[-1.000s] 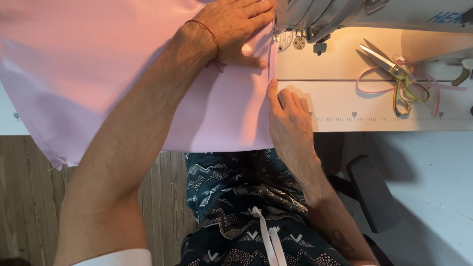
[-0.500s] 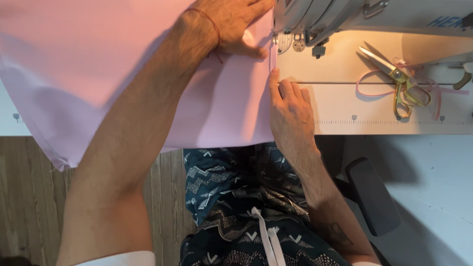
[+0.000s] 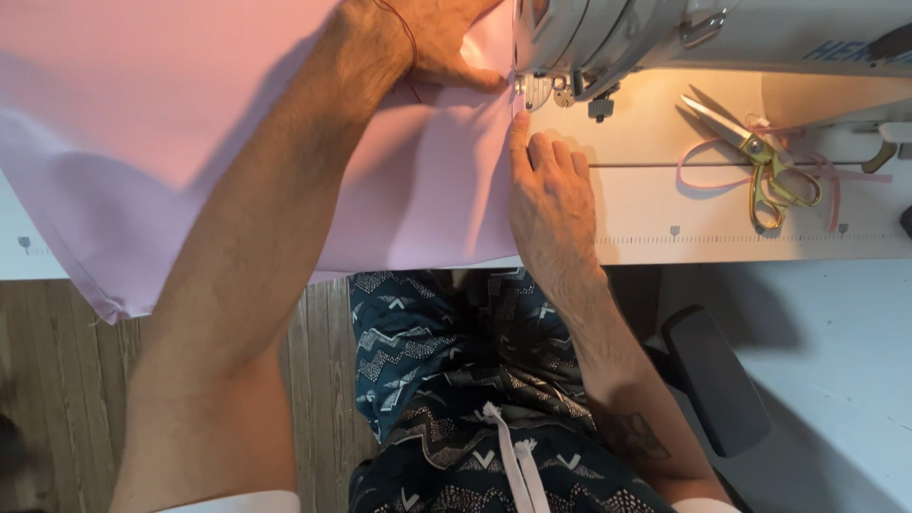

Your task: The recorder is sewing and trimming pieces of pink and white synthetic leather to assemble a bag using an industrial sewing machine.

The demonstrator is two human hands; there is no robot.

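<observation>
Left hand [image 3: 442,38] flat on pink fabric [image 3: 190,123], top centre — right hand [image 3: 551,195] open, pressing its edge beside sewing machine [image 3: 608,38].

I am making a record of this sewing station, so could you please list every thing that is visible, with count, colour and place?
fabric: one, pale pink, spread over the table's left part, its edge under the machine head
sewing machine: one, grey-white, top right
scissors: one pair, gold handles, right of the machine's needle, on a pink ribbon
table: one, cream, with a ruler scale at its front edge
floor: wood planks, lower left
knee lever pad: one, black, below the table
shorts: patterned dark teal, white drawstring
left hand: flat on the fabric by the needle
right hand: fingers pressing the fabric's edge
</observation>
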